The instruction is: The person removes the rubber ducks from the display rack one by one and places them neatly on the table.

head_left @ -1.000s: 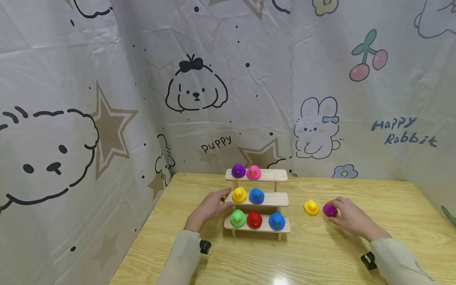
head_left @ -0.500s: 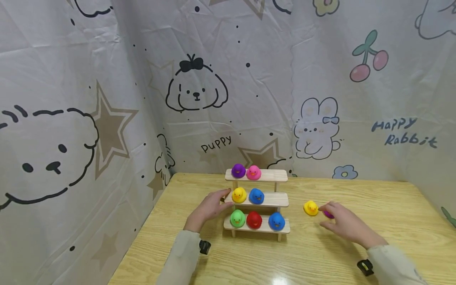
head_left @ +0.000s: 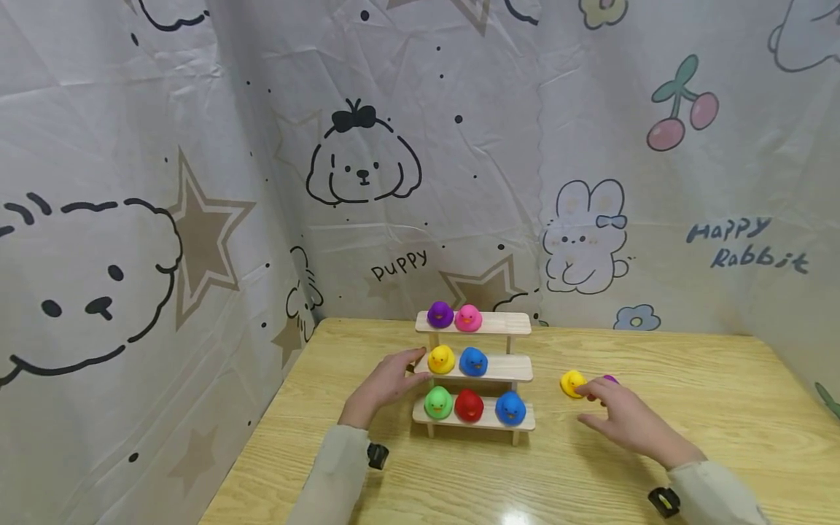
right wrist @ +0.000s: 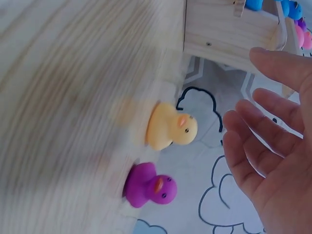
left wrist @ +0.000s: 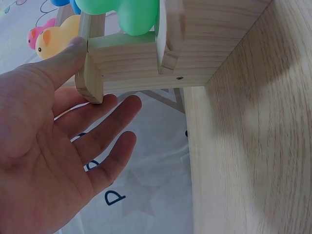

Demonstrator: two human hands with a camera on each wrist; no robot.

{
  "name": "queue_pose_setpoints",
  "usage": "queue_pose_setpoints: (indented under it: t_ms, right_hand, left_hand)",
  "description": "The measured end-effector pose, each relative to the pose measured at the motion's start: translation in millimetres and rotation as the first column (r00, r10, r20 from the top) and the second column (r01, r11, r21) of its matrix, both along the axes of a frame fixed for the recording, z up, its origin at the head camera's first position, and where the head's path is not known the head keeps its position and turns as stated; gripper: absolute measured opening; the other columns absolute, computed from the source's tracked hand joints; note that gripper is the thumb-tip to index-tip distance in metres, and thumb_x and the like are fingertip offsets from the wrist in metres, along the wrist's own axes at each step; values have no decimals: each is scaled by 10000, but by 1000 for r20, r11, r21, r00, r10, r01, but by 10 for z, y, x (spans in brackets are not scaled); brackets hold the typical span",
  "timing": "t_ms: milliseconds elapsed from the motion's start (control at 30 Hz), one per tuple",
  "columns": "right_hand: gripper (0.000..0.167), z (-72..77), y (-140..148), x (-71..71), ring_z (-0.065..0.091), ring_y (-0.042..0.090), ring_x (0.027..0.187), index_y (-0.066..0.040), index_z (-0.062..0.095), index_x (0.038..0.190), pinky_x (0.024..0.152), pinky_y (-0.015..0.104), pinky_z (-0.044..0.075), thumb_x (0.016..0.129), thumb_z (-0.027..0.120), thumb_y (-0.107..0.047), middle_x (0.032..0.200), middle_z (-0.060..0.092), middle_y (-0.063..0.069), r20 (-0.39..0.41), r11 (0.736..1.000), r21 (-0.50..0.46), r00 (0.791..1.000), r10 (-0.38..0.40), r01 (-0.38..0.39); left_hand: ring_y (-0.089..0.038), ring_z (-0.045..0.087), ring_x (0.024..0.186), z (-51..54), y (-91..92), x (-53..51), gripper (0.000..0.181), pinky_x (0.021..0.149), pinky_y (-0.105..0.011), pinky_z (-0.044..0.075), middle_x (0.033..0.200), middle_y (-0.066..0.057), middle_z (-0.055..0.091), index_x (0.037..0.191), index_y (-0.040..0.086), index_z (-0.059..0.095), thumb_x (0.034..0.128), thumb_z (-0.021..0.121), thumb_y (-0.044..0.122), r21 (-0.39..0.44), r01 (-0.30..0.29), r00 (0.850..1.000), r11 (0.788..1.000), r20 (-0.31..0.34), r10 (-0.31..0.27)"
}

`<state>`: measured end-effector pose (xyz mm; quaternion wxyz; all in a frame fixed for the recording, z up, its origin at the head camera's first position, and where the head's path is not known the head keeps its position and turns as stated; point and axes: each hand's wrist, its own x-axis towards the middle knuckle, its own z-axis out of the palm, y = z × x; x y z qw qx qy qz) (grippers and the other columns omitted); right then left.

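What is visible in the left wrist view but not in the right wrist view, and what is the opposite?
Only the left wrist view shows the left hand, pinching the shelf's edge, the green duck and the shelf's yellow duck.

Only the right wrist view shows the right hand, holding nothing, the table's yellow duck, the magenta duck and the purple duck.

Both share the wooden shelf, pink duck, some blue, the table and patterned cloth.

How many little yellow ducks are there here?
2. One yellow duck sits at the left end of the middle wooden shelf; the other is on the table beside a purple duck, near the right hand.
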<state>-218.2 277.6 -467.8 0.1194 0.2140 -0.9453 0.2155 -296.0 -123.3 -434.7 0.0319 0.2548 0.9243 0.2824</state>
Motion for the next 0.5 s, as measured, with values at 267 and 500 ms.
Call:
queue_pose_setpoints:
  t_ms: [267,500]
  right_hand:
    - [348,-6,-125,18,587,170,864,-46,648,1049,737,344,541,742,801,-105,981,629,12,-62,996,-63,996,62,-66]
    - [359,30,-247,27,607,183,845,-56,648,1056,715,334,546,741,808,-122,966,629,-37,-89,987,-91,988,122,-130]
  left_hand:
    - [-275,546,1134,11,10,12,576,988,-414,432,1395,-158,465,1408,-5,416,960,561,328,6,8,1000,1000,7,-8]
    - [-274,549,1128,9,5,2,572,986,-409,434,1394,-153,468,1408,2,419,958,566,322,6,2,1000,1000,6,-2]
